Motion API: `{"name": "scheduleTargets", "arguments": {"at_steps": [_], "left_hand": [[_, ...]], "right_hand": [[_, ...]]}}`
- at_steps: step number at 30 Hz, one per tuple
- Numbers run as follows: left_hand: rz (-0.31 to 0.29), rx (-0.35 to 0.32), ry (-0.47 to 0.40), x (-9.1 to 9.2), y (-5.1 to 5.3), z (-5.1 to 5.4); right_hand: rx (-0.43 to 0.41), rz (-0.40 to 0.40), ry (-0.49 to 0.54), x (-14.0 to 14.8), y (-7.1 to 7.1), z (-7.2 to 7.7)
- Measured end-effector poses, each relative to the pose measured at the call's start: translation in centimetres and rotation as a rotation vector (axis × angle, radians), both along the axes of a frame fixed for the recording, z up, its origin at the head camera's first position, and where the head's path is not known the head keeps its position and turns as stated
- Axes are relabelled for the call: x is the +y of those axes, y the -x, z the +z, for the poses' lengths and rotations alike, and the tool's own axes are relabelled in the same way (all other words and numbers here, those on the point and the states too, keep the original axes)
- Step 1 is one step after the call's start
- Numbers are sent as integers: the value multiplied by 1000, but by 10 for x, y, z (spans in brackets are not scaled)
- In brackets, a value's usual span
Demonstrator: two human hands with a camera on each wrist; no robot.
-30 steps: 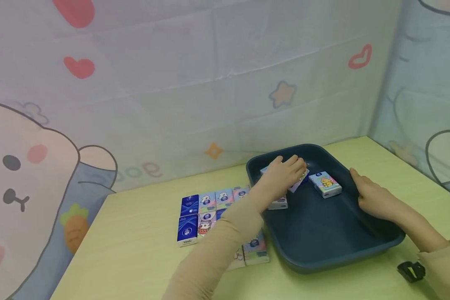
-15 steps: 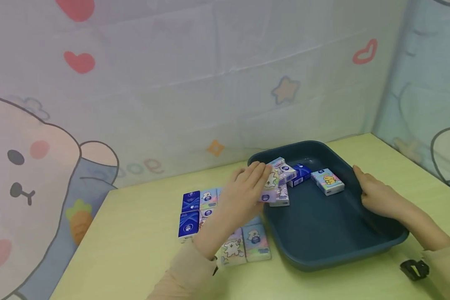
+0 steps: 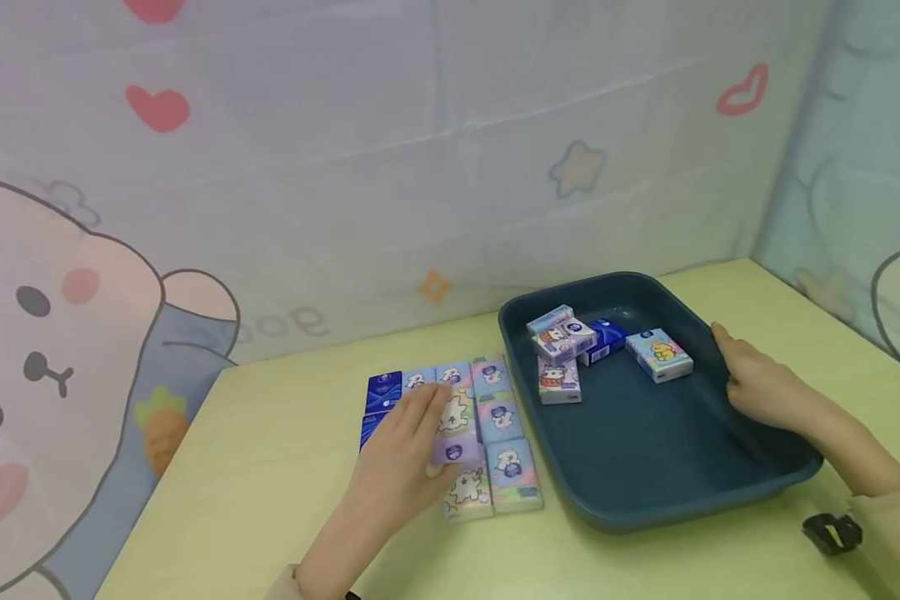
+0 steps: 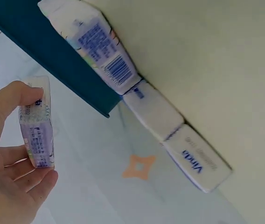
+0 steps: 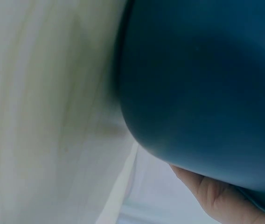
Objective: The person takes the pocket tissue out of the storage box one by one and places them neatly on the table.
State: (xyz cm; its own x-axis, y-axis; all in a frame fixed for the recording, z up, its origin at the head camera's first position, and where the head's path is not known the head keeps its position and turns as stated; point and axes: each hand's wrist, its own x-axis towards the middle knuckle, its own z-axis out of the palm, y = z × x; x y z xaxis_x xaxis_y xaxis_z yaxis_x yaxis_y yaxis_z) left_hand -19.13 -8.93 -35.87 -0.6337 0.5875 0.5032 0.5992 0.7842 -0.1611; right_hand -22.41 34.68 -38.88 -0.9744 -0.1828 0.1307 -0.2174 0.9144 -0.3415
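Note:
In the head view, my left hand point(image 3: 401, 454) holds a purple tissue pack point(image 3: 456, 442) with a cartoon dog over rows of tissue packs point(image 3: 513, 467) on the table. The left wrist view shows the thumb on one end of this pack and the fingers at the other. My right hand point(image 3: 768, 387) grips the right rim of a dark blue tray point(image 3: 667, 458); part of that hand point(image 5: 216, 196) shows beside the tray wall in the right wrist view. Inside the tray, several tissue packs point(image 3: 560, 383) lie toward the back, some overlapping.
The light green table point(image 3: 270, 467) meets a printed cloth backdrop point(image 3: 345, 208) behind. The tray stands close to the right side of the pack rows. A small black object point(image 3: 832, 533) is by the right sleeve.
My left hand has moved from inside the tray leftward to above the pack rows, carrying the purple tissue pack. The right hand stays on the tray rim.

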Motion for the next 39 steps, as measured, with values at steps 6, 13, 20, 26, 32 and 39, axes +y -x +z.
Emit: {"name": "scheduleTargets", "arguments": {"at_steps": [6,13,20,26,32,39], "left_hand": [[46,-106,-66,-11,-11,-10],[126,-217,-155,-21,-18,-13],[180,-316,-130,-28,-19,-15],[194,-389,-113,-31,-19,-17],[180,-483,-108,-33,-18,-19],[191,-532,-49,-32,-14,-19]], "right_hand": [[1,-2,1,0,1,2],[0,-11,2,1,1,4],[-5,-5,5,1,0,4],[-3,-1,0,1,0,3],[1,-3,-4,-1,0,2],[4,-5,0,-1,0,2]]}}
